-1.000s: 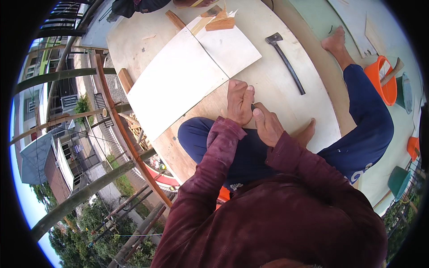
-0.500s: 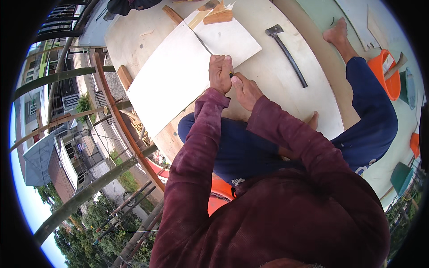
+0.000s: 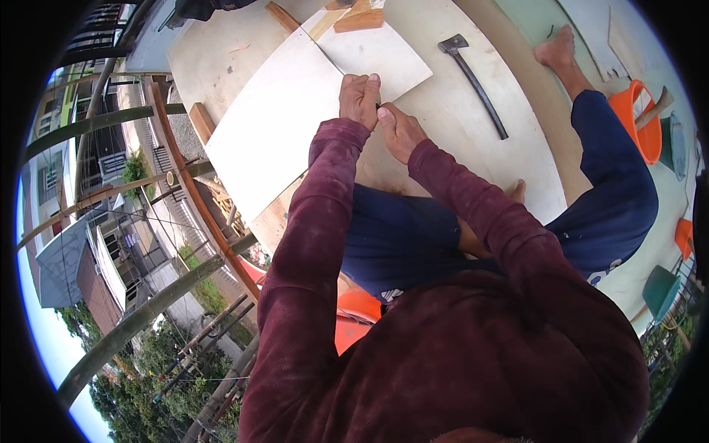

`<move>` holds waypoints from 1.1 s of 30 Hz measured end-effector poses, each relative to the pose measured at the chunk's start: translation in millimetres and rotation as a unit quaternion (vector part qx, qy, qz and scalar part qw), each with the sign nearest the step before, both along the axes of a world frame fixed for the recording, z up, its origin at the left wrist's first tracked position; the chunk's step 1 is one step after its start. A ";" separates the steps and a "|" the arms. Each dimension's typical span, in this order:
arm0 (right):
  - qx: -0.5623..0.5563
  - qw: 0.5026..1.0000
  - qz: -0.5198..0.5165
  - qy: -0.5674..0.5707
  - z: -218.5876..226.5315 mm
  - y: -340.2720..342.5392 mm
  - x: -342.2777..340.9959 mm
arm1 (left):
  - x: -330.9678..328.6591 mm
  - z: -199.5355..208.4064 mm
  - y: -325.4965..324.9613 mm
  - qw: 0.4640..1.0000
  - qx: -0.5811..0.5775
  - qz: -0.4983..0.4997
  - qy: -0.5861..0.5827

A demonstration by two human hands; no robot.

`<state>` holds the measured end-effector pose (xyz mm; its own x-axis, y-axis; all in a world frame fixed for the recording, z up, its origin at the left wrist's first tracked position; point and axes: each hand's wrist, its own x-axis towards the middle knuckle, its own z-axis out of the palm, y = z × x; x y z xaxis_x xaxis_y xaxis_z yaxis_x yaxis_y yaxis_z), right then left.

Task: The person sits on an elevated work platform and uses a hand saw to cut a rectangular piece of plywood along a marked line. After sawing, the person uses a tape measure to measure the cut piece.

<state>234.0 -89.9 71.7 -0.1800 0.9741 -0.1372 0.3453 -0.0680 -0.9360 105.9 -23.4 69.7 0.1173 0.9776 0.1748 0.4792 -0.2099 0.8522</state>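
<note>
My left hand (image 3: 360,100) is closed around the handle of a saw. Its thin dark blade (image 3: 325,54), seen edge-on, runs forward along a slit in a white board (image 3: 275,102). Pressed up behind it, my right hand (image 3: 402,134) is closed at the rear end of the same handle, which the fingers mostly hide. To the right of the slit, a narrower part of the white board (image 3: 402,63) spreads out, with a wooden block (image 3: 360,21) lying on its far end.
A hammer-like tool with a black handle (image 3: 475,88) lies right of the board. Wood pieces (image 3: 201,122) prop the board's left side. An orange bucket (image 3: 636,122) stands far right. Bamboo railing (image 3: 193,184) borders the left. My bent legs flank the work.
Both hands have moved slightly forward and to the left with the saw, along the slit. The board and the hammer-like tool lie nearly as before.
</note>
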 end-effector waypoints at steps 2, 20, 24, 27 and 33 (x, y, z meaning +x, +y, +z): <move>-0.009 1.000 0.024 -0.013 4.2 -10.8 4.8 | -1.3 1.6 -15.6 1.000 -0.006 -0.005 -0.030; -0.025 0.998 0.048 0.033 56.5 -89.3 53.4 | 33.1 30.8 -80.0 0.998 0.026 -0.016 -0.049; -0.024 0.999 0.025 -0.031 20.3 3.7 4.3 | -1.5 6.8 0.3 0.999 -0.024 0.008 -0.021; -0.034 0.999 0.029 -0.029 12.4 -3.2 7.2 | 7.2 4.8 -9.7 0.998 -0.013 -0.004 -0.053; -0.061 0.995 0.083 -0.005 56.5 -77.5 49.0 | 31.1 31.3 -89.8 0.997 0.038 -0.014 -0.070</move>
<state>282.9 -167.4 128.2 -0.3347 0.9069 -0.2561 0.3707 -0.1231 -0.9206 137.0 -113.2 101.0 0.1138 0.9577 0.2644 0.3495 -0.2877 0.8917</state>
